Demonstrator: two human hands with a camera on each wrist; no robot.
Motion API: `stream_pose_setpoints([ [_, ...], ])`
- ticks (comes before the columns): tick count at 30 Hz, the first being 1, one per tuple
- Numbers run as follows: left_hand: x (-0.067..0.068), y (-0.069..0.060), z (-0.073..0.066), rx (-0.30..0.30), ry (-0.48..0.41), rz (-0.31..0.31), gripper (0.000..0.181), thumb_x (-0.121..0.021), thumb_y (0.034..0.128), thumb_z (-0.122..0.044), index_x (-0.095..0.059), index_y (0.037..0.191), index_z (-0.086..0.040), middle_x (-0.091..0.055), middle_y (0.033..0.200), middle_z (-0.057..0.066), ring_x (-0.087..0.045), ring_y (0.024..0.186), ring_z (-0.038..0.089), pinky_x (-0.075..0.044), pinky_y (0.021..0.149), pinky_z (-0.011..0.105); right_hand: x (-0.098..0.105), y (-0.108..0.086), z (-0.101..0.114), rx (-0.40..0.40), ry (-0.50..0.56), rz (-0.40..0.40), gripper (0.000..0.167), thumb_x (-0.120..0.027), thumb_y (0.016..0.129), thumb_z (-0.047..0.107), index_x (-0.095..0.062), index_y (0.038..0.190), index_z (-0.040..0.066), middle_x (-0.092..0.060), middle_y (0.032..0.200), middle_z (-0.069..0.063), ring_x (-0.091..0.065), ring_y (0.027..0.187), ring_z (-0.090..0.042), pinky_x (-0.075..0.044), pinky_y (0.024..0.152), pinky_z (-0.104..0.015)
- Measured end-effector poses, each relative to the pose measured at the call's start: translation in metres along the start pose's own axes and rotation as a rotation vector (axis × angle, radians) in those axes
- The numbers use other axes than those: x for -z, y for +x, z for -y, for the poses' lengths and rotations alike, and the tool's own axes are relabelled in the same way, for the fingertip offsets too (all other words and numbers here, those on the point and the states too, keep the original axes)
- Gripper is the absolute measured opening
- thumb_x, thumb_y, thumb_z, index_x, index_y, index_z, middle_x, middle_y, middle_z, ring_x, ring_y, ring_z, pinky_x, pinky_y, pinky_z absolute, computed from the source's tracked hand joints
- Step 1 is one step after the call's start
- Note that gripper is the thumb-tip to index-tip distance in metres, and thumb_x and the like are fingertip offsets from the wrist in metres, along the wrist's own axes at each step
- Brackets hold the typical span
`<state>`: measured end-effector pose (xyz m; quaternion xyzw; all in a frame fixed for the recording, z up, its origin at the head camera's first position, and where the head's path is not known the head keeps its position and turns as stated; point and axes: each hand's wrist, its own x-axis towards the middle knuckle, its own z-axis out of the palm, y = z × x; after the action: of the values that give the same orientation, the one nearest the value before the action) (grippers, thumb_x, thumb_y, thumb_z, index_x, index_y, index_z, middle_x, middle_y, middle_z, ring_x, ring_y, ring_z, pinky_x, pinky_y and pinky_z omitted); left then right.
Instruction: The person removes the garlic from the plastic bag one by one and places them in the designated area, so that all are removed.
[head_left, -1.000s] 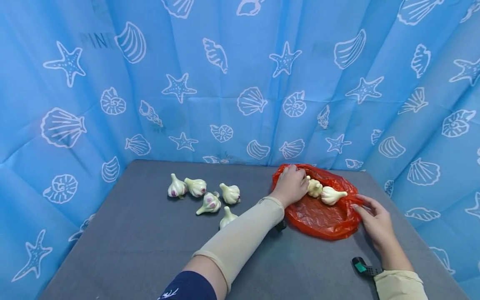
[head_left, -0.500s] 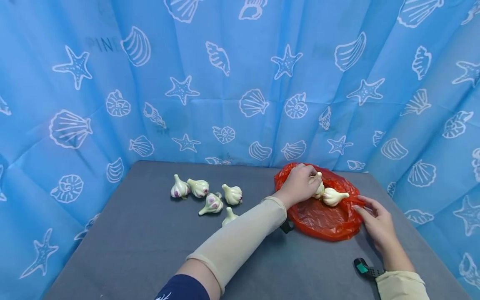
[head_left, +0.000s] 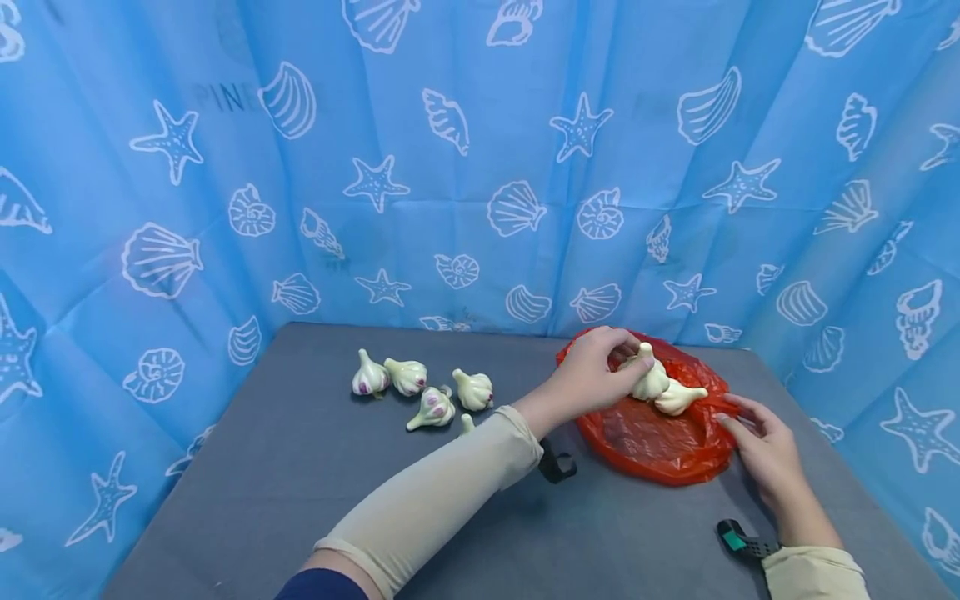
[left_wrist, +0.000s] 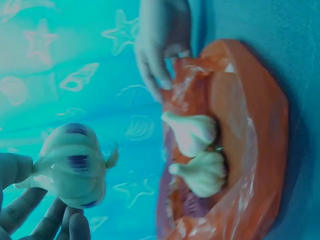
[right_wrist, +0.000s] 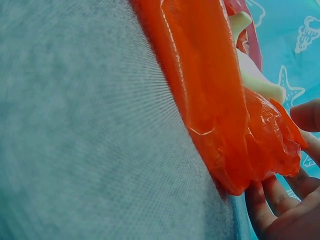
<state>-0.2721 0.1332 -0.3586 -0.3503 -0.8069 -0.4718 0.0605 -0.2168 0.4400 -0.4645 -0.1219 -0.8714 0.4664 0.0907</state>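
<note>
My left hand [head_left: 588, 371] is over the left part of the red plastic bag [head_left: 645, 454]. It holds a garlic bulb [left_wrist: 75, 165] by the neck between thumb and fingers; purple marks show on the bulb in the left wrist view. Two more pale garlic bulbs, one [left_wrist: 192, 132] beside the other [left_wrist: 204, 175], lie in the open bag. At the bag's right edge, my right hand [head_left: 772, 454] grips gathered plastic, with the thumb on one side and fingers on the other in the right wrist view.
Several garlic bulbs with purple patches, among them one bulb [head_left: 371, 377], lie on the grey table [head_left: 262, 483] left of the bag. My left forearm partly hides one. A blue shell-print curtain [head_left: 465, 225] stands behind the table.
My left hand has drawn up from inside the bag with a garlic bulb in its fingers, and the forearm has shifted left. The right hand stays at the bag's edge.
</note>
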Motion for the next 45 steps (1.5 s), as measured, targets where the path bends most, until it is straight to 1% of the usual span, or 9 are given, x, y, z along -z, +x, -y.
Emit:
stream_pose_setpoints([
  [6,0.035,-0.028,-0.004,-0.066,-0.026,-0.055,0.018,-0.070,0.1031,-0.025,-0.074,0.115,-0.012,-0.069,0.109,-0.003,-0.065,0.102,0.008,-0.056,0.090,0.019,0.001,0.000,0.001,0.003,-0.012,0.012,0.065,-0.057,0.109,0.041,-0.042,0.158,-0.001,-0.043,0.153,-0.027,-0.045,0.093,0.018,-0.056,0.073,-0.011],
  [10,0.054,-0.045,0.000,-0.088,-0.034,-0.094,0.016,-0.072,0.1015,-0.022,-0.075,0.113,-0.011,-0.072,0.106,-0.001,-0.066,0.098,0.009,-0.059,0.085,0.021,0.001,0.000,0.001,0.005,-0.017,0.013,0.065,-0.057,0.109,0.042,-0.044,0.157,0.000,-0.043,0.151,-0.028,-0.047,0.092,0.018,-0.057,0.073,-0.013],
  [14,0.072,-0.064,0.006,-0.079,-0.068,-0.134,0.017,-0.073,0.1007,-0.022,-0.076,0.112,-0.010,-0.074,0.105,0.002,-0.067,0.096,0.009,-0.062,0.084,0.029,0.001,0.001,0.002,0.000,-0.010,0.015,0.065,-0.057,0.109,0.041,-0.043,0.157,0.000,-0.042,0.153,-0.028,-0.046,0.092,0.018,-0.057,0.073,-0.012],
  [18,0.089,-0.085,0.013,-0.053,-0.071,-0.157,0.016,-0.073,0.1014,-0.025,-0.076,0.113,-0.015,-0.074,0.107,-0.002,-0.068,0.098,0.008,-0.063,0.086,0.038,0.000,0.000,0.002,-0.005,-0.008,0.006,0.065,-0.057,0.109,0.040,-0.043,0.157,-0.001,-0.041,0.154,-0.028,-0.046,0.091,0.020,-0.056,0.072,-0.011],
  [26,0.122,-0.126,0.032,0.029,-0.038,-0.213,0.015,-0.076,0.0993,-0.024,-0.077,0.112,-0.017,-0.074,0.105,-0.006,-0.071,0.099,0.009,-0.064,0.085,0.038,-0.002,-0.001,0.001,-0.024,0.003,-0.010,0.066,-0.058,0.109,0.041,-0.043,0.158,0.001,-0.044,0.153,-0.025,-0.045,0.093,0.019,-0.053,0.073,-0.008],
  [33,0.139,-0.154,0.049,0.051,-0.001,-0.247,0.015,-0.078,0.0979,-0.022,-0.078,0.111,-0.015,-0.076,0.104,-0.003,-0.072,0.097,0.012,-0.063,0.084,0.040,-0.002,-0.001,0.001,-0.020,-0.001,-0.029,0.065,-0.060,0.108,0.041,-0.045,0.157,0.001,-0.047,0.149,-0.022,-0.046,0.094,0.019,-0.052,0.074,-0.007],
  [37,0.145,-0.169,0.059,0.092,0.030,-0.254,0.013,-0.079,0.0971,-0.023,-0.078,0.109,-0.017,-0.076,0.103,-0.005,-0.072,0.096,0.010,-0.063,0.084,0.041,-0.001,-0.003,0.001,-0.026,-0.002,-0.025,0.065,-0.059,0.108,0.042,-0.045,0.158,0.002,-0.043,0.153,-0.025,-0.044,0.095,0.019,-0.051,0.074,-0.006],
  [42,0.152,-0.184,0.070,0.121,0.085,-0.265,0.012,-0.080,0.0959,-0.021,-0.078,0.107,-0.018,-0.076,0.101,-0.006,-0.072,0.094,0.010,-0.061,0.083,0.034,-0.001,-0.003,0.002,-0.009,0.014,-0.026,0.063,-0.059,0.108,0.040,-0.046,0.157,0.003,-0.044,0.151,-0.023,-0.046,0.095,0.019,-0.052,0.074,-0.007],
  [45,0.155,-0.190,0.077,0.118,0.114,-0.259,0.012,-0.080,0.0954,-0.020,-0.078,0.107,-0.017,-0.077,0.102,-0.004,-0.073,0.094,0.014,-0.061,0.083,0.035,0.000,-0.004,0.002,0.002,0.021,-0.022,0.061,-0.059,0.108,0.039,-0.047,0.156,0.003,-0.045,0.148,-0.021,-0.048,0.094,0.020,-0.054,0.075,-0.008],
])
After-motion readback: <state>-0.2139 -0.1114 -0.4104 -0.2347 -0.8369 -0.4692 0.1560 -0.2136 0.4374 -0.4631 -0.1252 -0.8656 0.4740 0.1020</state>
